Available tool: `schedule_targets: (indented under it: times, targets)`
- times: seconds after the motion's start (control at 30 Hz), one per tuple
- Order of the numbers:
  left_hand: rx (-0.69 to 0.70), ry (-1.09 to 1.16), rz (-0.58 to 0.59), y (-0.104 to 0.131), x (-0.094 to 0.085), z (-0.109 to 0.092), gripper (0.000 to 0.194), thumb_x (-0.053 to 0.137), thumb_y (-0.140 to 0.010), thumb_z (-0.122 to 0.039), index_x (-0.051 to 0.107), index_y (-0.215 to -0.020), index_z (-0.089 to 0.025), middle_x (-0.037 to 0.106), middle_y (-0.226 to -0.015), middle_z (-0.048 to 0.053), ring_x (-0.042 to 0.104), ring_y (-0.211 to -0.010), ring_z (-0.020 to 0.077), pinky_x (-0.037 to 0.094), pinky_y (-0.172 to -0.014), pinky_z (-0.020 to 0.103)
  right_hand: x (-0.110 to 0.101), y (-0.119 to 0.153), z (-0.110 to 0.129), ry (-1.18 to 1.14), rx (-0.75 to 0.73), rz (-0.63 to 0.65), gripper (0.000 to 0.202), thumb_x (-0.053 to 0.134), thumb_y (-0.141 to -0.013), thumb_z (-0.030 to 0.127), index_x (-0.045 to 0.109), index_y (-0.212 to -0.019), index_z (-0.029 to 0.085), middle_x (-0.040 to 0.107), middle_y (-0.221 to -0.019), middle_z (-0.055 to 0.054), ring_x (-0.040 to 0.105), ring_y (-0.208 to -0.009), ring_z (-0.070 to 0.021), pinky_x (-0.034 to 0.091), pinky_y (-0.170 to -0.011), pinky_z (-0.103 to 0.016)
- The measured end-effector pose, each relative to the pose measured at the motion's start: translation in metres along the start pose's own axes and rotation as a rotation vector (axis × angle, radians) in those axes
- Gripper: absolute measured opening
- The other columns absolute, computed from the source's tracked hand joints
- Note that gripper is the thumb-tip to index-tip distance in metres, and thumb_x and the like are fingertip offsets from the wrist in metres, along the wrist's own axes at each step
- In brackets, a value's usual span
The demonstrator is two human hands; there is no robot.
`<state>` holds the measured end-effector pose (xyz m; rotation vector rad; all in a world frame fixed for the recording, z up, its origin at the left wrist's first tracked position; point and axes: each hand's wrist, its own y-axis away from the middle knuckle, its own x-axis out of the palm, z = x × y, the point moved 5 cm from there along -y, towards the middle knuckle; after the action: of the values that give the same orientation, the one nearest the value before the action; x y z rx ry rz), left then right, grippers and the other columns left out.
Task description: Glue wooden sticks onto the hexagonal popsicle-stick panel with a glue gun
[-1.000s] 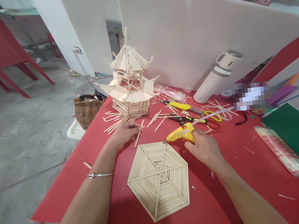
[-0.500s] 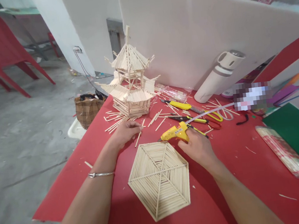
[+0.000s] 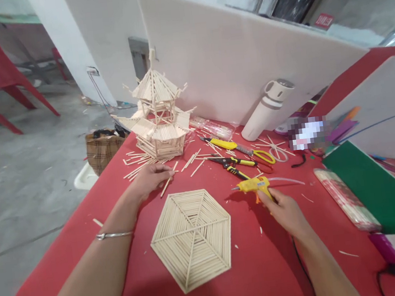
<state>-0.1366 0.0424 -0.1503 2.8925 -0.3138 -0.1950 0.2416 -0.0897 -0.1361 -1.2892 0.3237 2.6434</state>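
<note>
My right hand (image 3: 283,207) is wrapped round the handle of a yellow glue gun (image 3: 253,185), whose nozzle points left above the table. A clear glue stick trails from its back. My left hand (image 3: 151,181) pinches a thin wooden stick (image 3: 167,182) near the pile of loose sticks (image 3: 135,163). Between my forearms lies a flat hexagonal panel (image 3: 193,238) of wooden sticks, touched by neither hand. Beyond my left hand stands a pagoda model (image 3: 160,119) built of the same sticks, with two tiers of roofs.
Yellow-handled cutters (image 3: 229,163), a utility knife (image 3: 221,143) and scissors (image 3: 264,155) lie at the back. A white bottle (image 3: 267,109) leans against the board. To the right are packed sticks (image 3: 346,200) and a green board (image 3: 384,188). A plaid bag (image 3: 103,151) is left of the table.
My right hand has moved the glue gun right, away from the panel's far edge. The view has turned to the right. My left hand still pinches the stick.
</note>
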Motion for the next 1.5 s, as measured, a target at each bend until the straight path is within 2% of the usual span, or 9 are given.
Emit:
schedule_targets:
  times: [0.13,0.2,0.27,0.37,0.47,0.53,0.67,0.9,1.5]
  targets:
    - [0.07,-0.137,0.015,0.007,0.008,-0.016,0.021,0.077,-0.065,-0.033,0.074,-0.071,-0.013,0.064,-0.059,0.002,0.045,-0.049,0.0087,0.033,-0.049,0.023,-0.016,0.008,-0.044,0.083,0.001,0.045,0.05,0.044,-0.09,0.066,0.067,-0.091,0.022,0.064,-0.072,-0.002,0.061,-0.07,-0.0202,0.044,-0.061,-0.027]
    - [0.103,-0.228,0.055,0.009,0.015,-0.025,0.017,0.074,-0.066,-0.031,0.074,-0.069,-0.015,0.06,-0.054,0.0,0.045,-0.05,0.0095,0.033,-0.05,0.024,-0.026,0.009,-0.05,0.177,-0.027,0.031,0.047,0.049,-0.088,0.064,0.07,-0.091,0.023,0.07,-0.086,-0.006,0.065,-0.081,-0.0244,0.048,-0.067,-0.031]
    - [0.118,-0.315,0.102,0.011,0.023,-0.033,0.013,0.071,-0.066,-0.028,0.075,-0.066,-0.016,0.059,-0.053,-0.001,0.045,-0.05,0.01,0.033,-0.05,0.024,-0.04,0.01,-0.04,0.31,-0.046,-0.094,0.043,0.052,-0.087,0.062,0.073,-0.093,0.024,0.072,-0.098,-0.009,0.066,-0.089,-0.0285,0.048,-0.073,-0.035]
    - [0.135,-0.412,0.167,0.01,0.035,-0.042,0.01,0.067,-0.065,-0.023,0.076,-0.066,-0.018,0.061,-0.056,-0.001,0.047,-0.052,0.0108,0.034,-0.051,0.024,-0.047,0.01,0.01,0.288,-0.148,-0.249,0.036,0.05,-0.092,0.052,0.073,-0.1,0.026,0.071,-0.107,-0.007,0.065,-0.097,-0.0273,0.047,-0.08,-0.037]
    - [0.157,-0.479,0.25,0.008,0.045,-0.048,0.011,0.066,-0.065,-0.022,0.077,-0.066,-0.019,0.065,-0.059,0.0,0.052,-0.056,0.0127,0.037,-0.054,0.024,-0.019,0.002,0.084,0.024,-0.454,-0.097,0.027,0.05,-0.097,0.041,0.073,-0.101,0.027,0.07,-0.107,-0.005,0.064,-0.101,-0.0209,0.046,-0.091,-0.032]
    - [0.161,-0.521,0.307,0.007,0.051,-0.05,0.012,0.067,-0.066,-0.023,0.078,-0.067,-0.02,0.068,-0.061,0.001,0.055,-0.059,0.0143,0.039,-0.056,0.024,0.009,-0.006,0.126,0.011,-0.639,-0.009,0.024,0.053,-0.097,0.037,0.074,-0.103,0.027,0.069,-0.105,-0.005,0.062,-0.102,-0.0208,0.045,-0.092,-0.032]
    - [0.141,-0.547,0.405,0.007,0.057,-0.051,0.013,0.066,-0.066,-0.023,0.078,-0.068,-0.02,0.067,-0.061,0.0,0.055,-0.059,0.0143,0.039,-0.055,0.023,0.055,-0.027,0.163,0.108,-0.775,0.116,0.016,0.061,-0.094,0.031,0.076,-0.099,0.026,0.069,-0.097,-0.004,0.06,-0.096,-0.0201,0.044,-0.085,-0.031]
    - [0.185,-0.566,0.461,0.005,0.056,-0.055,0.013,0.066,-0.068,-0.024,0.078,-0.068,-0.019,0.066,-0.059,-0.001,0.053,-0.057,0.0131,0.037,-0.054,0.023,0.07,-0.037,0.165,0.217,-0.842,0.198,0.016,0.058,-0.097,0.028,0.071,-0.09,0.022,0.068,-0.088,-0.002,0.059,-0.088,-0.0179,0.04,-0.077,-0.028]
    - [0.09,-0.633,0.431,-0.003,0.055,-0.044,0.006,0.071,-0.059,-0.019,0.073,-0.053,-0.018,0.064,-0.053,0.001,0.052,-0.053,0.0147,0.033,-0.051,0.026,0.091,-0.05,0.147,0.256,-0.736,0.312,0.017,0.058,-0.097,0.029,0.07,-0.088,0.02,0.068,-0.09,-0.003,0.061,-0.089,-0.0168,0.04,-0.077,-0.027]
